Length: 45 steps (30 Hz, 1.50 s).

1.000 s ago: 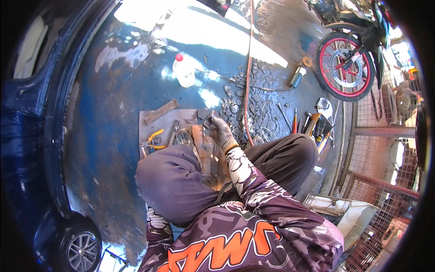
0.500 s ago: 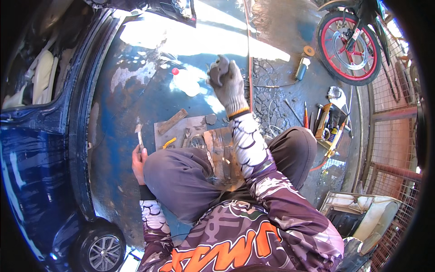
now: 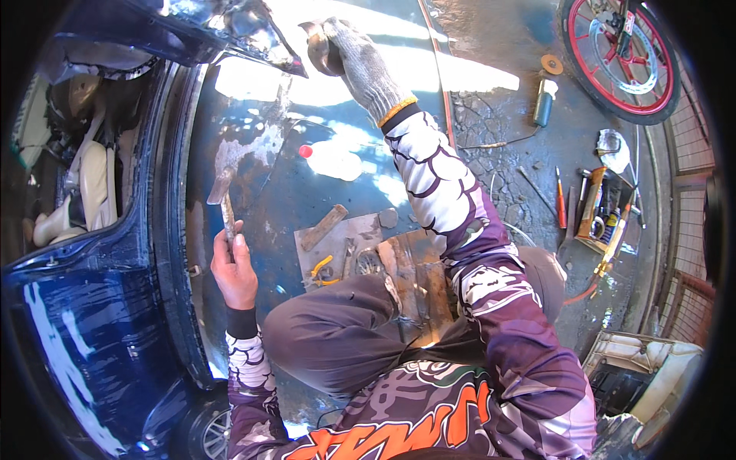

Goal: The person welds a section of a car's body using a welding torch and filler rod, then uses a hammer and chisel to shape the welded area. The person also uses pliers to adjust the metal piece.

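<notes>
Evidently, the 2 hands each hold 1 thing. The bare left hand (image 3: 234, 270) curls snugly round the handle of a hammer (image 3: 228, 213), which points forward beside the blue car (image 3: 92, 337). It should feel stiff and head-heavy, so a hold lower on the handle suits it. The gloved right hand (image 3: 359, 67) wraps a dark curved block (image 3: 326, 55) near the car's dark panel (image 3: 261, 38); its fingertips are hidden. The block looks dense, hard and smooth, perhaps slippery, and best gripped round its broad back.
</notes>
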{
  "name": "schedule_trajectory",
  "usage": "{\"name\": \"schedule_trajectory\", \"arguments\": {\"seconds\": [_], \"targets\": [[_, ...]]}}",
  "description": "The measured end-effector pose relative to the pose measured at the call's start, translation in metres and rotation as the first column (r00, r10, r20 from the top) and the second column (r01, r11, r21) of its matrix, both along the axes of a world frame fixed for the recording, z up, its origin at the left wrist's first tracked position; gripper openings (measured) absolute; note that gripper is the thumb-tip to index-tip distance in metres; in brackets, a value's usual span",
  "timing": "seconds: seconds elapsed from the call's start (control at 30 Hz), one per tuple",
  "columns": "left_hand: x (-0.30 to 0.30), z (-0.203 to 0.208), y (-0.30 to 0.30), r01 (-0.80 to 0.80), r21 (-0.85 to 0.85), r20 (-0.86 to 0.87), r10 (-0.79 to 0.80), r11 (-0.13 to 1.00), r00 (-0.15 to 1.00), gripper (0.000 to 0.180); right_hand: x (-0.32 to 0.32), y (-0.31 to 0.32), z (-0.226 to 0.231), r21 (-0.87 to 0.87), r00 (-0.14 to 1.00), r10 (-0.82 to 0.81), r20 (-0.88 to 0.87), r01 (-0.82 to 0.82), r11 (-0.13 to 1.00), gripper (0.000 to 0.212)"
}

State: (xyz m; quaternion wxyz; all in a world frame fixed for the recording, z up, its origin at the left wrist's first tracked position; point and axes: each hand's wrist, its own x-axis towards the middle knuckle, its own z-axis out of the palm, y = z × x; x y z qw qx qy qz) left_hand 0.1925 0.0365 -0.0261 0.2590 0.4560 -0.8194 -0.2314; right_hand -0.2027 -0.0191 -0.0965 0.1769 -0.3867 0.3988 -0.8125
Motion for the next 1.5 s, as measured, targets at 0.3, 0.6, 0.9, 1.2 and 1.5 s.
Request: {"name": "schedule_trajectory", "arguments": {"seconds": [0.3,0.6,0.9,1.2,1.5], "targets": [[-0.075,0.0,-0.018,0.083,0.062,-0.166,-0.072,0.995,0.984,0.036,-0.002,-0.013,-0.001,-0.038,0.832,-0.295,-0.47,0.314,0.948,0.03],[-0.101,-0.027,-0.058,0.251,-0.188,-0.074,-0.269,0.949,0.96,0.028,0.008,-0.002,0.02,-0.001,0.991,-0.037,-0.128,0.037,0.999,0.037],[-0.149,-0.022,-0.08,0.324,-0.441,0.079,-0.323,0.837,0.943,0.026,0.008,-0.007,0.013,0.023,0.977,0.21,0.037,-0.211,0.977,0.036],[-0.155,0.005,-0.066,0.304,-0.532,0.264,-0.186,0.79,0.946,0.029,0.0,-0.006,0.011,-0.042,0.942,0.326,0.074,-0.324,0.945,0.033],[-0.156,0.014,-0.058,0.42,-0.554,0.233,-0.35,0.719,0.907,0.031,0.001,-0.005,0.0,-0.023,0.9,-0.096,-0.424,0.095,0.995,0.027]]}}
